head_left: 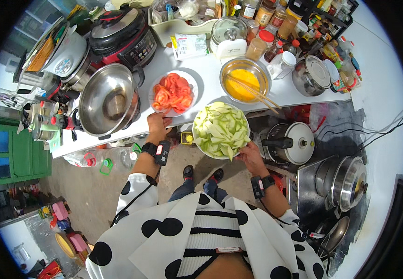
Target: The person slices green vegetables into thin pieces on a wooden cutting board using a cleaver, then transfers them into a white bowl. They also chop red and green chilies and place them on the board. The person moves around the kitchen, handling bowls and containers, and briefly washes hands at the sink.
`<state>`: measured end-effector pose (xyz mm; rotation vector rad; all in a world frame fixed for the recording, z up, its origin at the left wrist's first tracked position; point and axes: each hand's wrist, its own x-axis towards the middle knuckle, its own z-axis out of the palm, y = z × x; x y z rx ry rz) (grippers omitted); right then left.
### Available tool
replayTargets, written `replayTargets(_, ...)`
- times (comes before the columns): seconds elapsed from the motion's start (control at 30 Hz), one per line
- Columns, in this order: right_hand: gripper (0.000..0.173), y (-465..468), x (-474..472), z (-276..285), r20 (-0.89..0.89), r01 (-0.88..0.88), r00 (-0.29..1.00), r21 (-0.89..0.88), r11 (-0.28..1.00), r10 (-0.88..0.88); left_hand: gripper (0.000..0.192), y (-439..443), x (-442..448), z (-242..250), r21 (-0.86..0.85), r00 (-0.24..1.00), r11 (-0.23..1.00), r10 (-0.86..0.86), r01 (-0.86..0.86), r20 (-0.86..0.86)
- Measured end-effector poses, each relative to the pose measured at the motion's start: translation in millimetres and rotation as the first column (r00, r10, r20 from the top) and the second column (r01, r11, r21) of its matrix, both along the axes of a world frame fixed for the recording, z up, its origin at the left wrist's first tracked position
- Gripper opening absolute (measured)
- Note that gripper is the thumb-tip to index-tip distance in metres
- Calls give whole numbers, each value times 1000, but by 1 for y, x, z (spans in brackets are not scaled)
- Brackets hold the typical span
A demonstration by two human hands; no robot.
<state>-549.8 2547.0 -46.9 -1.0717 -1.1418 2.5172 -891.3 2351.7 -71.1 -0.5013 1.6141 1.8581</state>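
Note:
My left hand is at the counter's front edge, gripping the near rim of a white plate that rests on the counter. Sliced tomatoes are heaped on that plate. In my right hand is the lower right rim of a second white plate, held out at the counter's edge. Pale green vegetable slices, possibly zucchini, are piled high on it. Just beyond stands a steel bowl of beaten egg, with wooden chopsticks lying across its rim.
Left on the counter sits a large steel wok, with a black electric cooker behind. Seasoning jars crowd the back right. A lidded pressure cooker stands lower right. Plastic bottles lie below the counter's left side.

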Motion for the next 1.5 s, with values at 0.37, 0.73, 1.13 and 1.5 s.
replayTargets(0.37,35,-20,-99,-16,-124,20,992,389,921,31,26,-26,-27,-16,191,993,982,22,0,-112)
replayTargets(0.73,41,-36,-123,-46,-258,174,938,-231,957,-232,13,-99,61,-7,157,859,863,-498,480,115)
replayTargets(1.13,21,-148,143,-21,241,454,843,162,876,-482,12,-3,172,-7,213,192,238,-957,948,219)
replayTargets(1.5,24,-288,533,22,588,633,90,589,502,-804,17,50,276,3,213,32,55,-994,976,106)
